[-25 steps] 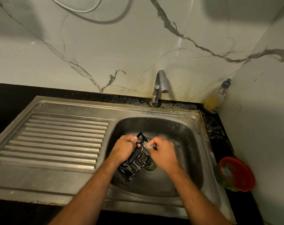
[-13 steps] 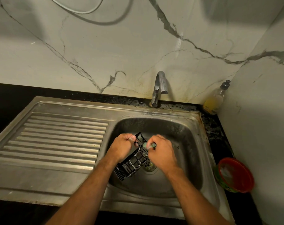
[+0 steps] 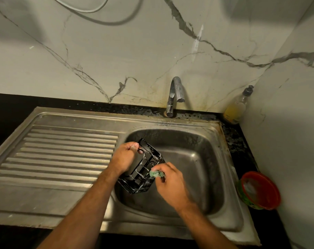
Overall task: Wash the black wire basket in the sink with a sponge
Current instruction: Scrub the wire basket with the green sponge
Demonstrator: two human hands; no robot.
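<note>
Left hand (image 3: 124,159) grips black wire basket (image 3: 143,169) by rim, tilted over sink (image 3: 197,159) basin, frame centre. Right hand (image 3: 170,184) pinches green sponge (image 3: 155,173) against basket's lower right side. Basket soapy.

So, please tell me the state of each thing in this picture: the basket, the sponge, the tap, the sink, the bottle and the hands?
black wire basket: tilted over the sink bowl, soapy, held up.
sponge: green, squeezed, pressed against the basket's side.
left hand: grips the basket's rim.
right hand: grips the sponge.
tap: no water running.
sink: bowl holds no standing water.
soap bottle: upright, part full, yellow liquid.
red tub: open, no lid.
</note>
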